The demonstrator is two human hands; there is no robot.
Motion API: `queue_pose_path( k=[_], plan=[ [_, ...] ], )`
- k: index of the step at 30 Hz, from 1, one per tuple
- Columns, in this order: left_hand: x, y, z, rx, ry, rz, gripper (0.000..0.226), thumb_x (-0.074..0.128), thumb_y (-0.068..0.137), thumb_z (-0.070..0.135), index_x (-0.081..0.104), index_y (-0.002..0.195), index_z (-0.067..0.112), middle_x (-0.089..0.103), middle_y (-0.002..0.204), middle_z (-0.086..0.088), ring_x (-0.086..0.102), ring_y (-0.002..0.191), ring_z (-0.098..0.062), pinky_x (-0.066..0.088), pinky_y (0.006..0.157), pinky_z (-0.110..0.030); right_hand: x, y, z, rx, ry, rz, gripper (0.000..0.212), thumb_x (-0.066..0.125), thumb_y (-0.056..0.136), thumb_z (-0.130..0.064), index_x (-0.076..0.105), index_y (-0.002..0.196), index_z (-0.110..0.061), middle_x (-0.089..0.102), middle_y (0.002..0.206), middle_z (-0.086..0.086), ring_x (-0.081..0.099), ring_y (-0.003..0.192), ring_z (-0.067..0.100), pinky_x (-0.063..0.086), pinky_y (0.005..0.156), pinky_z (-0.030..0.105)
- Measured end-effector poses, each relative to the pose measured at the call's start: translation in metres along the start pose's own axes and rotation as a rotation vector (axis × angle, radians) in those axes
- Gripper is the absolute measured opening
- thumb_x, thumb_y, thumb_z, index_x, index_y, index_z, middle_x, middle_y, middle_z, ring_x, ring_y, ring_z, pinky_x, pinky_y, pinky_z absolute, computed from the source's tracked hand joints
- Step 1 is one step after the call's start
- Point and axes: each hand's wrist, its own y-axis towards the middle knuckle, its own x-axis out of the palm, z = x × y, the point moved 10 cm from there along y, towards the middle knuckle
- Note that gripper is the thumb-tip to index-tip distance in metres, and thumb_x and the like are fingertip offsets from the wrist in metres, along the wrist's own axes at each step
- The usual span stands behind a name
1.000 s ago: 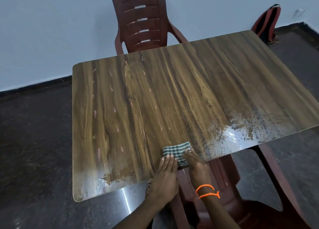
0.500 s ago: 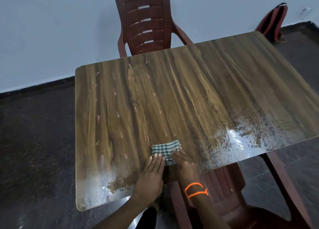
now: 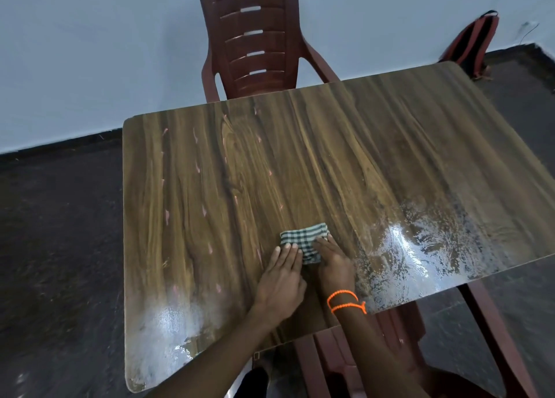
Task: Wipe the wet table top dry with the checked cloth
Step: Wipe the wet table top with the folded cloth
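Scene: A person's 2 bare hands work at a wood-grain table top [image 3: 300, 163], seen from above by a head camera.
Checked cloth: The checked cloth [image 3: 303, 238] lies folded into a small pad on the table, toward 6 o'clock of the table's middle, near the person's edge. The folding likely gives a thick pad that soaks up more water.
Left hand: The left hand [image 3: 282, 273] lies flat with straight fingers, its fingertips on the cloth's near left edge, pressing rather than gripping.
Right hand: The right hand [image 3: 333, 261] also lies flat, fingers straight across the cloth's right half, pressing it down. An orange thread band [image 3: 345, 301] circles the wrist.
Why 2 hands: Both palms press together, probably to push the pad hard and evenly across the wet surface.
Wet patches: A shiny wet patch [image 3: 420, 247] spreads at 4 o'clock of the cloth, and a second wet patch [image 3: 168, 331] sits at 8 o'clock near the corner.
Progress: Judging by those patches, much drying remains.
Surroundings: A maroon plastic chair [image 3: 255, 37] stands at 12 o'clock beyond the table, and a red and black bag [image 3: 471, 43] leans on the wall at 2 o'clock.
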Motion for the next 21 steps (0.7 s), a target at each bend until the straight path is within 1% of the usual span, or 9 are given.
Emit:
queue_pose_path(
  k=[3,5,7,9,11,15,16,19,21],
  plan=[
    [0.001,-0.009,-0.018,-0.024,-0.006,-0.025,0.075,0.019,0.087,0.037,0.027,0.153,0.002,0.025,0.161,-0.015,0.015,0.152,-0.025,0.008,0.124,-0.045,0.016,0.001,-0.022,-0.036,-0.002,-0.024,0.045,0.048,0.069,0.0,0.071,0.106,-0.01,0.068,0.115,0.005,0.054,0.121,0.029,0.047,0.093,0.032],
    [0.004,-0.024,-0.02,-0.046,-0.023,-0.009,0.074,0.028,0.086,0.037,0.034,0.15,0.0,0.033,0.158,-0.016,0.022,0.15,-0.026,0.013,0.123,-0.045,0.023,-0.011,-0.028,-0.081,-0.004,-0.052,0.043,0.05,0.071,0.0,0.071,0.107,-0.011,0.067,0.117,0.003,0.052,0.123,0.027,0.049,0.092,0.033],
    [0.011,-0.04,-0.016,-0.043,-0.062,-0.001,0.073,0.038,0.084,0.037,0.04,0.147,0.0,0.039,0.154,-0.017,0.028,0.147,-0.027,0.015,0.119,-0.044,0.025,-0.027,-0.026,-0.116,-0.001,-0.086,0.042,0.053,0.072,0.0,0.071,0.107,-0.014,0.066,0.12,0.0,0.051,0.125,0.023,0.05,0.091,0.03],
    [0.017,-0.05,-0.009,-0.022,-0.083,-0.014,0.074,0.041,0.084,0.037,0.039,0.148,-0.001,0.037,0.156,-0.017,0.026,0.148,-0.028,0.014,0.118,-0.044,0.019,-0.038,-0.02,-0.128,0.011,-0.108,0.044,0.054,0.072,0.002,0.072,0.107,-0.018,0.065,0.121,-0.004,0.049,0.126,0.017,0.046,0.095,0.024],
    [0.018,-0.047,-0.002,-0.013,-0.086,-0.04,0.075,0.041,0.084,0.038,0.037,0.149,-0.001,0.033,0.157,-0.018,0.023,0.149,-0.028,0.013,0.117,-0.044,0.011,-0.036,-0.011,-0.13,0.021,-0.106,0.048,0.058,0.071,0.01,0.072,0.107,-0.02,0.065,0.121,-0.005,0.048,0.127,0.013,0.041,0.099,0.02],
    [0.007,-0.01,0.004,0.017,-0.091,0.006,0.072,0.038,0.089,0.038,0.035,0.15,-0.001,0.033,0.157,-0.018,0.023,0.149,-0.028,0.01,0.118,-0.044,0.0,-0.003,0.008,-0.084,0.005,-0.064,0.055,0.059,0.068,0.018,0.072,0.107,-0.019,0.066,0.119,-0.002,0.05,0.125,0.013,0.043,0.1,0.025],
    [0.001,0.003,0.002,0.02,-0.085,0.026,0.071,0.035,0.092,0.039,0.034,0.15,-0.001,0.032,0.158,-0.018,0.022,0.15,-0.028,0.008,0.119,-0.044,-0.001,0.01,0.01,-0.061,-0.006,-0.05,0.057,0.06,0.065,0.019,0.072,0.106,-0.019,0.067,0.118,-0.002,0.052,0.123,0.014,0.042,0.1,0.022],
    [-0.017,0.04,-0.014,-0.004,-0.049,0.057,0.069,0.027,0.095,0.041,0.033,0.15,-0.001,0.031,0.158,-0.017,0.022,0.15,-0.027,0.005,0.124,-0.044,0.0,0.048,0.007,0.006,-0.015,-0.015,0.058,0.065,0.061,0.018,0.073,0.105,-0.018,0.068,0.116,-0.001,0.055,0.119,0.016,0.031,0.1,0.007],
    [-0.027,0.055,-0.031,-0.031,-0.036,0.062,0.07,0.023,0.096,0.042,0.033,0.151,0.0,0.03,0.159,-0.016,0.02,0.15,-0.026,0.003,0.124,-0.043,0.008,0.067,-0.003,0.017,0.007,-0.007,0.055,0.065,0.061,0.016,0.073,0.105,-0.016,0.068,0.116,0.001,0.055,0.12,0.018,0.03,0.101,0.007]
  ],
)
